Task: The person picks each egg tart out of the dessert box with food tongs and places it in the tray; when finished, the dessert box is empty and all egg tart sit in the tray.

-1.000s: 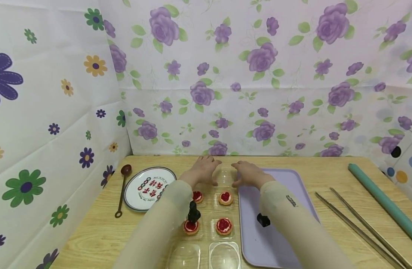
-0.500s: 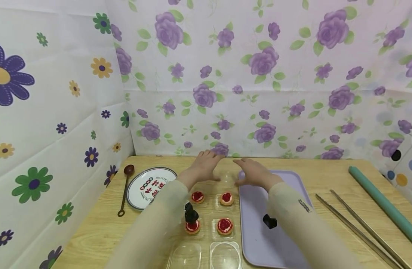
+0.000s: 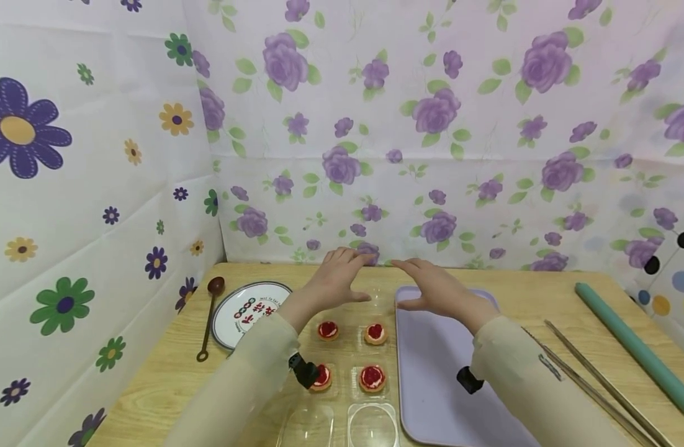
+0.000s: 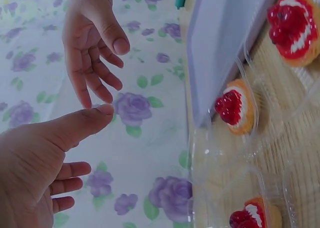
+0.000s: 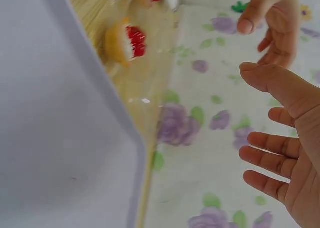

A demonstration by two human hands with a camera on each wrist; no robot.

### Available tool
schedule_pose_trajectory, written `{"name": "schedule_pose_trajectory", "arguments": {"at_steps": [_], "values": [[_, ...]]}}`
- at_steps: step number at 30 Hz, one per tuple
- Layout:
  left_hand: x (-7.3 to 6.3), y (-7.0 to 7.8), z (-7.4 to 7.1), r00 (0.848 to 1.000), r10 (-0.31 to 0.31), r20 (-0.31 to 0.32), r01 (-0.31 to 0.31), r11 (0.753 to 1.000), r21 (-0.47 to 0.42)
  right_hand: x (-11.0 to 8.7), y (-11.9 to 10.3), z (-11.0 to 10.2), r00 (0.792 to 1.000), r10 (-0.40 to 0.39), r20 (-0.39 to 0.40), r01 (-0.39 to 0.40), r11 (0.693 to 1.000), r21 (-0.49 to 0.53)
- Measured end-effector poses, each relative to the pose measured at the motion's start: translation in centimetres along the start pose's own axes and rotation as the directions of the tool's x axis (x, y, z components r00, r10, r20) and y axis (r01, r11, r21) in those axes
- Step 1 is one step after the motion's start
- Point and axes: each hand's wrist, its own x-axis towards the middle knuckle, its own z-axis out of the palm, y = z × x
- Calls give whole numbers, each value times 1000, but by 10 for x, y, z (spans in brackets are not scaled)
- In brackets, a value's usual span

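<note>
My left hand [image 3: 332,285] is raised over the far side of the table, fingers loosely spread and holding nothing. Facing it across a small gap, my right hand [image 3: 439,292] hovers over the far end of the lilac tray [image 3: 439,391], also with nothing in it. Below and nearer lie clear plastic boxes [image 3: 373,428] with small red-topped tarts: one tart [image 3: 328,330] at the far left, one [image 3: 375,334] at the far right, and two nearer ones [image 3: 372,377]. In the left wrist view, the tarts [image 4: 231,108] show red fruit and white cream.
A white plate [image 3: 230,326] with red lettering and a brown ladle-like spoon [image 3: 210,323] lie at the left. Right of the tray are long metal tongs [image 3: 599,382] and a teal rod [image 3: 632,344]. Flowered cloth [image 3: 387,186] hangs behind the table.
Both hands have risen and drawn back from the far clear box, with the gap between the wrists wider. The tarts and tray stay put; the head view has tilted slightly.
</note>
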Motion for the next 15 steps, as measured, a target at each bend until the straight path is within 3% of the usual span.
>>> {"name": "schedule_pose_trajectory", "arguments": {"at_steps": [7, 15], "values": [[-23, 9, -12, 992, 64, -112, -67, 997, -25, -28, -11, -21, 995, -49, -84, 49, 999, 7], [-50, 18, -23, 970, 118, -214, -129, 991, -41, -60, -19, -34, 981, -116, -158, 113, 993, -31]]}}
